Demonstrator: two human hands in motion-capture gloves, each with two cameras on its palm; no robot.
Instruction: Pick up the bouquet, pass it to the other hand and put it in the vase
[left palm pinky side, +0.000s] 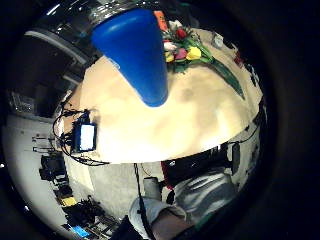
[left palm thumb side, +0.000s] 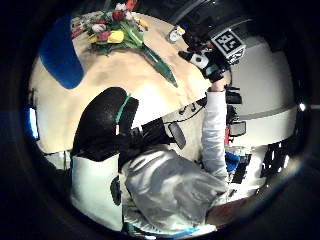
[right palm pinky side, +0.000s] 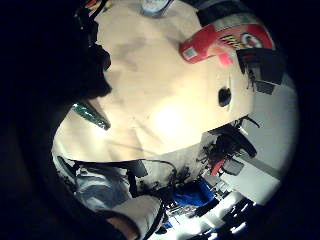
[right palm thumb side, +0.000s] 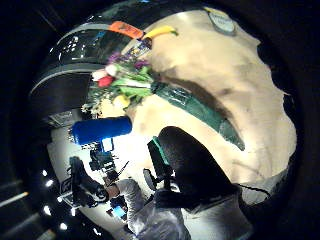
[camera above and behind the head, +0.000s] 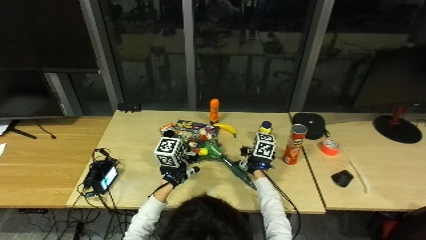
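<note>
**Bouquet lies flat on the table, neither hand on it**

The bouquet (camera above and behind the head: 214, 151) lies on the table (camera above and behind the head: 133, 140) between the two raised hands, its flower heads toward the far side and its green wrapped stem (left palm thumb side: 159, 64) pointing back toward the person. The left hand (camera above and behind the head: 174, 172) and right hand (camera above and behind the head: 255, 164) both hover above the table, apart from the bouquet. I cannot tell whether either hand's fingers are curled or straight, since marker blocks cover them from above.

A grab at the flower heads could crush them; taking the stem looks safer. A banana (camera above and behind the head: 226, 128), a tall red can (camera above and behind the head: 291, 145) and an orange bottle (camera above and behind the head: 214, 110) stand near and could be knocked in a wide swing.

The blue vase (left palm pinky side: 136, 52) shows only in the palm views; the left hand hides it from above.
</note>
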